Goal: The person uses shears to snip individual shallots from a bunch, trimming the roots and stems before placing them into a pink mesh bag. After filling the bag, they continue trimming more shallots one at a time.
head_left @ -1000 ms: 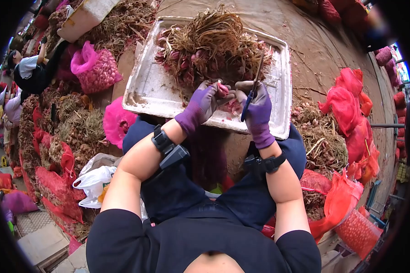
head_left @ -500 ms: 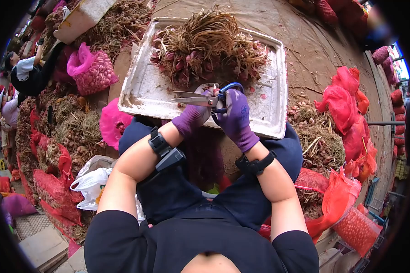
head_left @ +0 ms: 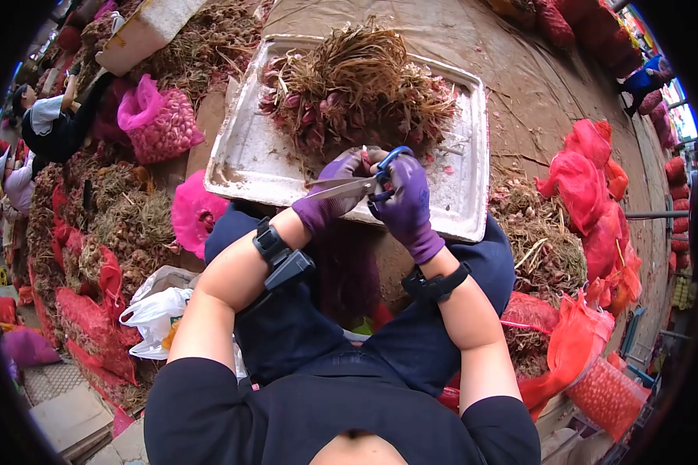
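In my right hand (head_left: 405, 198), gloved in purple, is a pair of scissors (head_left: 353, 188) with blue handles. The blades point left and lie just over my left glove. My left hand (head_left: 335, 190), also gloved, is closed with its fingertips pinching a small reddish bulb (head_left: 366, 157), mostly hidden by the fingers. Both hands are above the near edge of a white foam tray (head_left: 240, 174). Beyond them in the tray lies a heap of purple-red bulbs with dried stalks (head_left: 357, 85), either garlic or shallots.
Dried bulb piles (head_left: 547, 240) flank my knees. Red mesh bags (head_left: 589, 178) stand right; a pink bag of bulbs (head_left: 159, 124) and a white plastic bag (head_left: 159, 314) are left. A person (head_left: 46, 116) sits far left; another person (head_left: 645, 81) is far right.
The scissor blades have tilted and look closer together. My hands have shifted only slightly, and the small bulb shows more at my left fingertips. A person has come into clearer view far right.
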The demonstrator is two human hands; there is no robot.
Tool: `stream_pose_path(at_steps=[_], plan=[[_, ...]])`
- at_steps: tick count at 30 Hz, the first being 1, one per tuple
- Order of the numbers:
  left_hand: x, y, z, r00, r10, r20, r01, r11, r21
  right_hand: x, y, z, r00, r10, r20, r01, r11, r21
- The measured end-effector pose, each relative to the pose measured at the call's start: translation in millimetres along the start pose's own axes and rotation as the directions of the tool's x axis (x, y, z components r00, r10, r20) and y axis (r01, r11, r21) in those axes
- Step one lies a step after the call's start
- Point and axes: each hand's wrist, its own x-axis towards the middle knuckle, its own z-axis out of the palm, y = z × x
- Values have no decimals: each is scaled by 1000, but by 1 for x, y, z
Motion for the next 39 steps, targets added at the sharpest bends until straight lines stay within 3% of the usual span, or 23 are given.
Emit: stream_pose_path(at_steps=[1,2,3,4,5,6,7,8,10,11,14,16,19,20,23,24,25,26,28,30,32,36,39], plan=[[-1,-11,1,975,-221,-30,166,808,-566,-5,1,4,998,-39,-59,28,986,-165],[-1,-22,2,909,-411,73,212,304,-929,-10,1,4,998,-37,-59,26,986,-166],[7,-19,-1,938,-162,308,240,-341,-909,-11,-1,2,993,80,-85,-91,987,-130],[6,-15,-2,938,-161,307,239,-339,-910,-10,-1,2,975,195,-107,-204,975,-89],[4,-9,-2,952,-255,169,169,-23,-985,-11,5,6,892,443,-93,-439,897,59],[6,16,-1,955,-298,9,102,298,-949,-11,16,6,861,503,-72,-484,855,184],[8,38,0,921,-382,-71,98,405,-909,-10,18,2,797,604,32,-592,767,248],[8,41,3,922,-382,-70,98,404,-910,-9,18,-2,716,684,143,-690,661,295],[12,45,5,959,-274,-67,102,557,-824,-4,8,1,640,656,401,-654,191,732],[9,49,5,978,-209,-9,107,534,-839,-2,1,-4,632,652,418,-604,76,794],[7,38,6,987,-150,-56,49,618,-784,0,3,-10,586,646,489,-607,-49,793],[8,40,5,984,-160,-80,44,650,-759,2,0,-13,572,660,486,-630,-26,776],[8,44,1,986,-139,-96,92,919,-384,-2,1,-9,569,682,459,-667,56,743],[8,46,2,986,-138,-93,93,919,-383,-5,4,-7,569,683,457,-666,57,744],[3,44,3,894,-425,-142,299,802,-517,-7,9,-5,582,733,352,-665,179,725],[4,49,4,894,-424,-143,298,802,-517,-6,9,-5,607,746,274,-701,339,628],[6,57,5,875,-470,-115,400,836,-377,-5,8,-5,640,743,198,-716,482,504],[8,61,5,851,-516,-97,486,844,-225,-5,7,-2,643,739,199,-713,485,506],[6,51,7,876,-466,-125,439,878,-191,-6,2,2,682,702,203,-716,586,380],[6,46,5,875,-450,-176,419,888,-187,-7,0,4,640,724,257,-740,492,458],[6,41,4,855,-501,-138,447,844,-296,-12,9,7,615,742,267,-631,259,732],[7,55,-5,841,-538,45,510,764,-395,-14,20,2,644,743,181,-687,458,564],[5,40,-12,817,-569,87,549,725,-415,-19,17,7,645,742,184,-673,437,596]])
